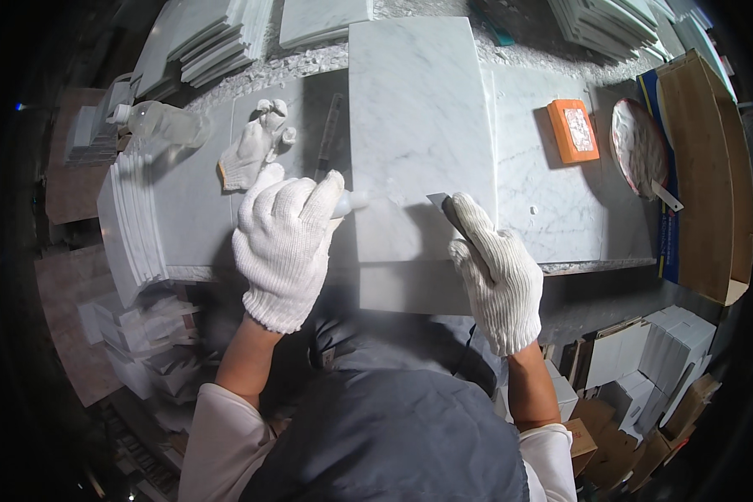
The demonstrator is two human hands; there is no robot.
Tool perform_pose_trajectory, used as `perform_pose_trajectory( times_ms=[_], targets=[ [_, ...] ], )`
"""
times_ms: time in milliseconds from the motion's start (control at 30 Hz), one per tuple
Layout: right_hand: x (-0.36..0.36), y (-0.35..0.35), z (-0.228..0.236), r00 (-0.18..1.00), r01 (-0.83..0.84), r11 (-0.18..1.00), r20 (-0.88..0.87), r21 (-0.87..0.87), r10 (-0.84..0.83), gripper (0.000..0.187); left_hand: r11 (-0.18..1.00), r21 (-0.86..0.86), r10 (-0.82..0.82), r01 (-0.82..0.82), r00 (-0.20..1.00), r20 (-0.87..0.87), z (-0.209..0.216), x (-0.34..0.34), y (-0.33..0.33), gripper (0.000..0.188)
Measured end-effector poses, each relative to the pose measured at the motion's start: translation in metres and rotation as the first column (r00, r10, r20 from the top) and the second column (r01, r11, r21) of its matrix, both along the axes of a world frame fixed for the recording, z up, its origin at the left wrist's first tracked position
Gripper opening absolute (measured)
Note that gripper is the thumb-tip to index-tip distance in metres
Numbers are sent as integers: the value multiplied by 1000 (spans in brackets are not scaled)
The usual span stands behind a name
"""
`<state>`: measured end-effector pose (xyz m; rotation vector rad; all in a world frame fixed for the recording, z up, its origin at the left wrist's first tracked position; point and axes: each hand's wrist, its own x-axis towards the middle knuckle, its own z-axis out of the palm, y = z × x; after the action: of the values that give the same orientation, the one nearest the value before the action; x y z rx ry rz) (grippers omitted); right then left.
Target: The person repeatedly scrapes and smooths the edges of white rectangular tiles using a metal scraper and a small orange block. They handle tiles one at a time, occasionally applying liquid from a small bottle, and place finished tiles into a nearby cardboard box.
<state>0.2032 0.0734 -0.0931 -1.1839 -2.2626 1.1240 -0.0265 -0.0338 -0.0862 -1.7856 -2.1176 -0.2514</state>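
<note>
nearest, the right hand in a white knitted glove [500, 280] grips a thin, flat metal blade with a dark grip [438, 202]. the left hand, gloved alike [283, 243], is curled around a small translucent plastic bottle [343, 204], mostly hidden by its fingers. from between the hands, the long white, grey-veined marble slab [418, 117] stretches away across other slabs; whether the blade touches it, i cannot tell. i'd keep the edge low and flat so no corner scores the polish, and squeeze sparingly. beyond, a crumpled white knitted glove [249, 157] lies left, a round, pale-smeared dish [637, 144] and an orange rectangular packet [573, 131] right.
</note>
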Motion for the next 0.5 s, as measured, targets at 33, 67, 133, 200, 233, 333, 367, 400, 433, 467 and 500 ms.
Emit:
perform_pose_trajectory(
  times_ms=[33, 67, 133, 200, 233, 333, 367, 400, 433, 467, 500],
  targets=[
    [0, 0, 0, 1000, 6, 1000, 3, -2, -6, 53, 1000, -9, -3, 3, 1000, -16, 1, 0, 0, 57],
    [0, 0, 0, 1000, 2, 1000, -13, 21, -2, 53, 1000, -16, -1, 0, 1000, -26, 1, 0, 1, 57],
    [-1, 1, 0, 1000, -3, 1000, -18, 16, 3, 52, 1000, -23, 1, -2, 999, -40, 2, 0, 1, 55],
    [-1, 1, 1, 1000, 3, 1000, -9, 4, -3, 52, 1000, -27, 0, -1, 999, -37, 2, 1, 2, 53],
    [-1, 1, 1, 1000, 12, 1000, 0, -27, -12, 52, 999, -35, -5, 3, 999, -39, 3, 1, 2, 58],
    [-1, 2, 2, 1000, -1, 999, -10, -34, 0, 51, 999, -54, -2, 0, 999, -34, 4, 2, 3, 60],
    [0, 2, 3, 1000, -3, 999, -11, -40, 2, 51, 999, -52, 6, -9, 999, -51, 4, 2, 3, 53],
    [0, 2, 3, 1000, -3, 999, -9, -40, 3, 51, 999, -51, 15, -18, 998, -63, 4, 3, 4, 47],
    [0, 2, 3, 1000, -5, 999, -10, -36, 4, 50, 999, -51, 11, -15, 997, -73, 4, 3, 4, 46],
    [0, 2, 3, 1000, -6, 999, -12, -32, 6, 50, 999, -52, 7, -12, 997, -76, 5, 3, 5, 46],
    [-1, 2, 2, 1000, -8, 1000, -15, -24, 7, 50, 999, -54, 4, -8, 997, -80, 5, 3, 5, 45]
  ],
)
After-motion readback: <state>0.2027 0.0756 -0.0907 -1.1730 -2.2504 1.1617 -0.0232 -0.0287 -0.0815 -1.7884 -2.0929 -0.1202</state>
